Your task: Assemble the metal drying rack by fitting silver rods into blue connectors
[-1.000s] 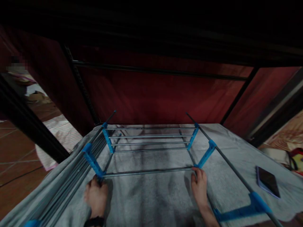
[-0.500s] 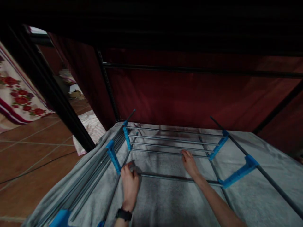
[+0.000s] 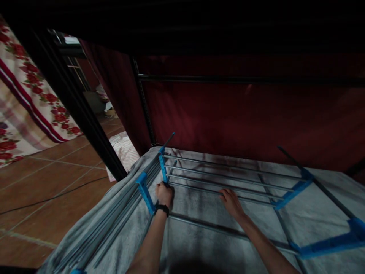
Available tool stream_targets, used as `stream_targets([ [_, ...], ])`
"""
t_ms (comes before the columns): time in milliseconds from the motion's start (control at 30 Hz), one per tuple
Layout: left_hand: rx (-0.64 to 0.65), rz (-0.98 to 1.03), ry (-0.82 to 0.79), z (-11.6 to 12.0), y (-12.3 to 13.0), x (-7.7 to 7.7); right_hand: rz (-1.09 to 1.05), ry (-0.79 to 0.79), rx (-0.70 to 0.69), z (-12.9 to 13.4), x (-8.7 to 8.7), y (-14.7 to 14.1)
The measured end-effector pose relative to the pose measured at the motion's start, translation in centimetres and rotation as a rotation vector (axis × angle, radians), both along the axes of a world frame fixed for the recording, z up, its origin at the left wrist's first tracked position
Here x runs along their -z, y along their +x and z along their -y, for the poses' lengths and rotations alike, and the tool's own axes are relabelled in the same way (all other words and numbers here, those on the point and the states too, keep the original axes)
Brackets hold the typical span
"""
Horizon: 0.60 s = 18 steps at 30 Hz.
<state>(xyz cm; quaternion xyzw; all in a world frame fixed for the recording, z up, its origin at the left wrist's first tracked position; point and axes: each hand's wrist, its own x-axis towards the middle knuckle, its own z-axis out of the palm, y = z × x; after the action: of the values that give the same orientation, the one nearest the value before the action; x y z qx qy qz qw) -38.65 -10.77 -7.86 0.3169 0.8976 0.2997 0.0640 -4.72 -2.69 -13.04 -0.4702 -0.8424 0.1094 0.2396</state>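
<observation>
A rack of grey metal rods with blue plastic brackets lies on a grey blanket. My left hand (image 3: 164,194), with a black band at the wrist, is closed at the left end of the near rod in the far row, by the lower end of a blue bracket (image 3: 163,167); its fingertips are partly hidden. My right hand (image 3: 230,201) has its fingers curled over that same metal rod (image 3: 196,188), right of the middle. Closer to me, a single thicker crossbar (image 3: 205,225) passes beneath both forearms. Another blue bracket (image 3: 146,193) stands just left of my left wrist.
Several loose-looking grey rods (image 3: 114,220) run along the blanket's left side. A black post (image 3: 85,114) rises at left, and a dark red curtain (image 3: 228,118) hangs behind. A cable (image 3: 57,197) crosses the tiled floor (image 3: 71,167); a striped cloth (image 3: 124,150) lies there.
My left hand has moved forward from the nearer blue bracket to the far row's corner. My right hand stays on its rod. The view has shifted, and the rack's right side appears closer.
</observation>
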Motion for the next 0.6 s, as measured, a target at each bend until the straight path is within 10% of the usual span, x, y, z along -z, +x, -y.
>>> stream_targets([
  [600,-0.161,0.037,-0.033,-0.8,2.5,1.0,-0.002,-0.001,-0.034,-1.1,1.8,2.0],
])
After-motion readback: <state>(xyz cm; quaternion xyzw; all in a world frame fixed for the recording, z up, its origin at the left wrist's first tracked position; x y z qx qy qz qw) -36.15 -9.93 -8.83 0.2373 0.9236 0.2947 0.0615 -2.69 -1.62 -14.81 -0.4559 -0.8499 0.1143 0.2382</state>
